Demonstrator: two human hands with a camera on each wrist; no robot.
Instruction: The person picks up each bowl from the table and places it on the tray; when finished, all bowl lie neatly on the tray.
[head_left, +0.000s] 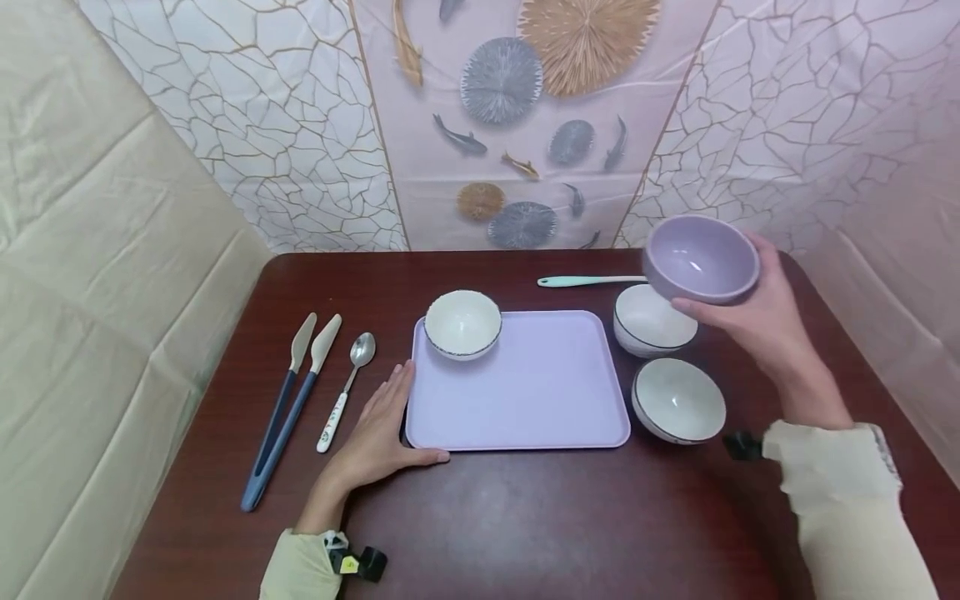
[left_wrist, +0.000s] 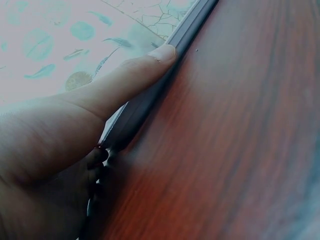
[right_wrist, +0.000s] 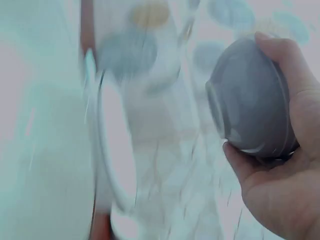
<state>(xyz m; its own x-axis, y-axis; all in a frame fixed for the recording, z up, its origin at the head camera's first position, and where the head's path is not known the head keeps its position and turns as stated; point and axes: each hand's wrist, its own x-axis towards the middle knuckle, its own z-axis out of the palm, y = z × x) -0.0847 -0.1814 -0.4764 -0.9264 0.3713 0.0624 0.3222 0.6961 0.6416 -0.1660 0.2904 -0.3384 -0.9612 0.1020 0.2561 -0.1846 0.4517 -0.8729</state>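
My right hand grips a purple bowl by its right side, raised over the back right of the table. In the right wrist view, thumb and fingers curl round the bowl, which looks greyish and tilted. Below it sit two white bowls with dark rims, a rear one partly covered by the purple bowl and a nearer one. My left hand lies at the front left corner of a lilac tray, fingers straight along its left edge, thumb along its front edge. Another white bowl stands in the tray's back left corner.
Left of the tray lie blue-handled tongs and a spoon with a white patterned handle. Behind the tray, a utensil with a mint-green handle runs toward the purple bowl. Patterned cloth hangs along the table's back edge.
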